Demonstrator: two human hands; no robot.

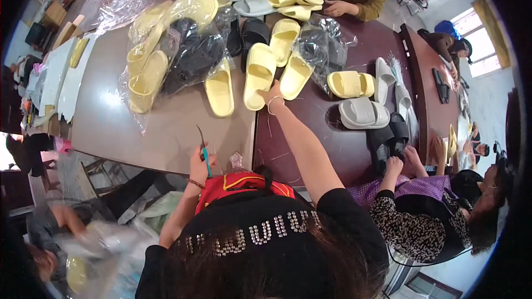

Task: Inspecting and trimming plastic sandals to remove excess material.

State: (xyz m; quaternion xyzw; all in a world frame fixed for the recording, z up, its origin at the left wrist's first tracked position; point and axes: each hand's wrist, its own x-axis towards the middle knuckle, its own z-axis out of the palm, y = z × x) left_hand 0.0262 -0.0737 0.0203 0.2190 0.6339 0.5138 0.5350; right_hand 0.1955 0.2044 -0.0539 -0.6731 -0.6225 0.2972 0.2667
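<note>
My right hand (271, 96) reaches across the table and is closed on the heel end of a yellow slipper (259, 73), whose toe points away from me. Close to my body, my left hand (199, 165) grips a teal-handled tool with a thin curved blade (204, 154), its tip pointing up and away. Whether the tool has a second blade cannot be made out. Another yellow slipper (220, 91) lies left of my right hand, and one more yellow slipper (296, 77) lies just right of it. A small pinkish tag (236, 160) sits near the table edge.
Clear plastic bags (199, 50) with yellow and black slippers cover the left middle. Grey slippers (357, 113) and black slippers (388, 135) lie at right, near a co-worker's hands (402, 160). Another person's hand (339, 8) is across the table. A blurred person moves at lower left.
</note>
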